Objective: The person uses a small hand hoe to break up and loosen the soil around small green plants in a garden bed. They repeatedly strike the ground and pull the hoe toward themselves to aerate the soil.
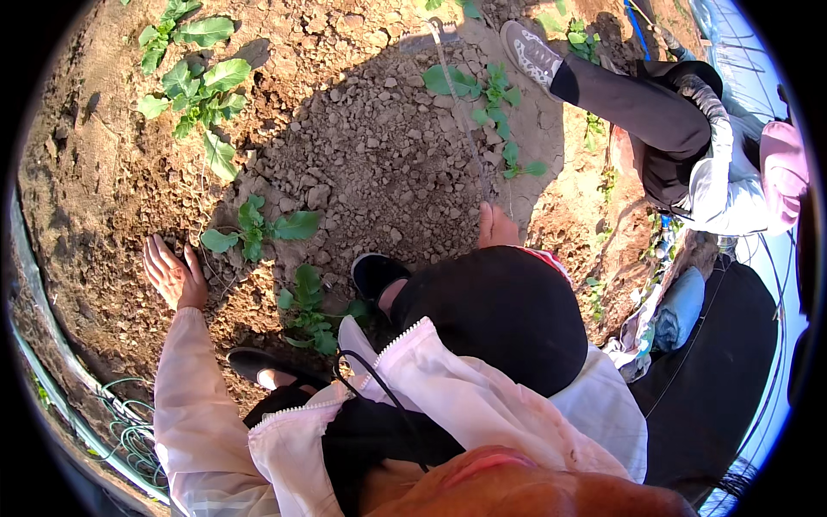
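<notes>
My left hand (173, 273) is spread palm down on or just above loose brown soil (142, 200) at the left, holding nothing. Close to its right grows a leafy green seedling (252, 229). My right hand (497, 227), partly hidden behind my knee, grips the near end of a hoe's thin handle (460, 116). The handle runs away from me to a flat metal hoe blade (420, 42), which lies at the soil surface. Another leafy plant (497, 97) stands just right of the handle.
A co-worker (672, 129) crouches at the upper right, one shoe near the plants. Larger plants (207, 97) grow at the upper left, and one more (310, 313) stands by my feet. Green wire coils (132, 433) and a pale pipe (55, 323) border the left side.
</notes>
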Demonstrator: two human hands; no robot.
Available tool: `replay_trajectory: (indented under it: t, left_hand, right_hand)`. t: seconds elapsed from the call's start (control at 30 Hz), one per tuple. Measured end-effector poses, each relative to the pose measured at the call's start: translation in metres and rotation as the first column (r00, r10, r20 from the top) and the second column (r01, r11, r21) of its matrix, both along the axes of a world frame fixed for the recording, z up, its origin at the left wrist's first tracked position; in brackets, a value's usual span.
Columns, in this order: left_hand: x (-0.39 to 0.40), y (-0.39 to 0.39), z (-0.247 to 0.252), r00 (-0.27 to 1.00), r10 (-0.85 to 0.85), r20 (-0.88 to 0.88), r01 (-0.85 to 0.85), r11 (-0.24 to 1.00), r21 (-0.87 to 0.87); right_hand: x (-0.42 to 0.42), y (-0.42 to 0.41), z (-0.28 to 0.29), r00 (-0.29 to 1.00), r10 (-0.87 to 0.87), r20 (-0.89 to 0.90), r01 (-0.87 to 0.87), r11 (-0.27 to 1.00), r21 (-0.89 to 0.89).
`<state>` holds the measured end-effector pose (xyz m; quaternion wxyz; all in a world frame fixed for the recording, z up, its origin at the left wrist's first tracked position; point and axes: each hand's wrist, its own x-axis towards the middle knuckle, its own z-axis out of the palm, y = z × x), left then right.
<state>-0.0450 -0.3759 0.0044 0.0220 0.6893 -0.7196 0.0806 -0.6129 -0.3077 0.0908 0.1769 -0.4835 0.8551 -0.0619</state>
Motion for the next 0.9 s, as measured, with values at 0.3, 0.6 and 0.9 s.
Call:
replay_trajectory:
  t: [0.3, 0.6, 0.9]
  left_hand:
    - [-0.002, -0.001, 0.003, 0.999, 0.036, -0.007, -0.035, 0.999, 0.03]
    - [-0.002, 0.002, 0.002, 0.997, 0.073, -0.028, -0.071, 0.996, 0.052]
    - [-0.008, -0.006, 0.009, 0.996, 0.074, -0.054, -0.071, 0.996, 0.063]
  right_hand:
    - [0.002, -0.04, -0.006, 0.967, 0.221, 0.126, -0.212, 0.974, -0.081]
    - [0.024, -0.143, -0.007, 0.892, 0.383, 0.239, -0.342, 0.919, -0.195]
    - [0.059, -0.343, -0.013, 0.774, 0.549, 0.314, -0.368, 0.795, -0.483]
